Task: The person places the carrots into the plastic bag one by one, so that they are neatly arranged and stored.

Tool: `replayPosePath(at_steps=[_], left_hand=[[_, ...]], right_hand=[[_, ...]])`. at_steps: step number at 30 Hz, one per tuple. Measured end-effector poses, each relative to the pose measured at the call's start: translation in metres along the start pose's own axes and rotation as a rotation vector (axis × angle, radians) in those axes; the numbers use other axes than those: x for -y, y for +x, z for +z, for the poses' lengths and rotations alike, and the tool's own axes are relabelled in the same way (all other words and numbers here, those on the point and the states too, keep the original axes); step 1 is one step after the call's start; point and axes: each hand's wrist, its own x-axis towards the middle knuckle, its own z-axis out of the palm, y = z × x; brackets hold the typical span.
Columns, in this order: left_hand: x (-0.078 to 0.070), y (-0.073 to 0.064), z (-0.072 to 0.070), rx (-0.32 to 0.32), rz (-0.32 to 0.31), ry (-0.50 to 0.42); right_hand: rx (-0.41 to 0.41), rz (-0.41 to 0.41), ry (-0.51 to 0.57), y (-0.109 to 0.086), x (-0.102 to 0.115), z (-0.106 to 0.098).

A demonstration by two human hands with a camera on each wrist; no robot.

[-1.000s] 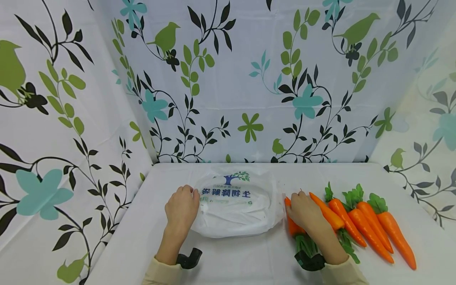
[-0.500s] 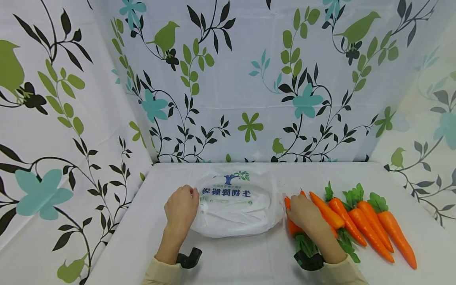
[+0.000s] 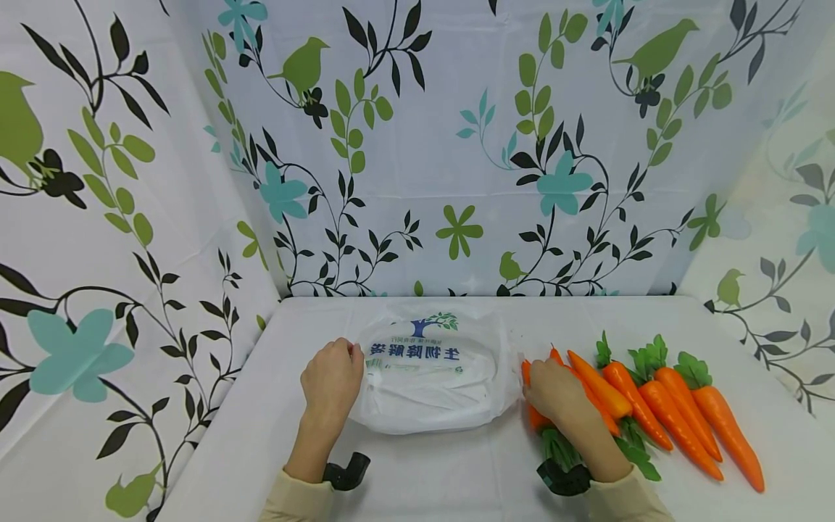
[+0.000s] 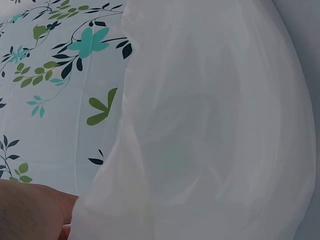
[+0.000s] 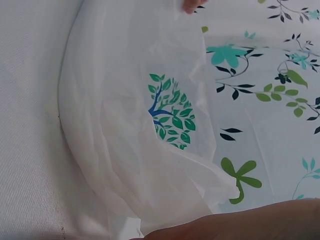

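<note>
A white plastic bag (image 3: 424, 395), printed with a blue and green tree and mirrored lettering, stretches between my two hands. My left hand (image 3: 331, 380) grips its left edge with curled fingers. At the right edge, my right hand (image 3: 554, 391) pinches the film, which runs in folds to the fingers in the right wrist view. Orange carrots (image 3: 536, 417) with green tops lie below and around my right hand, partly covered by it. In the left wrist view, the translucent bag (image 4: 200, 120) fills most of the picture, with part of a hand (image 4: 32, 212) low on the left.
Several more carrots (image 3: 730, 435) are spread to the right on the white table (image 3: 430, 478). Behind the table hangs a white curtain (image 3: 417, 246) with leaves, birds and flowers. Each wrist carries a black camera mount (image 3: 347, 473).
My right hand has drawn slightly downward, uncovering a little more of a carrot tip above it. The left hand and the bag stay nearly still.
</note>
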Motion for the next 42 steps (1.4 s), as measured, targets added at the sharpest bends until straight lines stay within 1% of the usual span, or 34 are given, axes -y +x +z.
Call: replayPosePath(at_steps=[10,22,30,35,42], left_hand=[[0.0006,-0.0004,0.0007,-0.009,0.002,0.004],[0.0002,-0.0003,-0.0006,0.011,-0.005,0.012],[0.0010,0.0002,0.0001,-0.001,0.008,0.017],[0.0017,0.0002,0.0006,-0.010,0.014,0.016],[0.0023,0.0003,0.0007,-0.014,0.016,0.022]], right_hand=[[0.038,0.017,0.003,-0.0010,0.0054,0.0032],[0.019,-0.015,-0.018,-0.0023,0.0072,0.0058],[0.041,0.007,0.019,0.0004,0.0067,0.0052],[0.039,0.005,0.049,0.0015,0.0055,0.0037],[0.028,0.002,0.041,0.0026,0.0040,0.0014]])
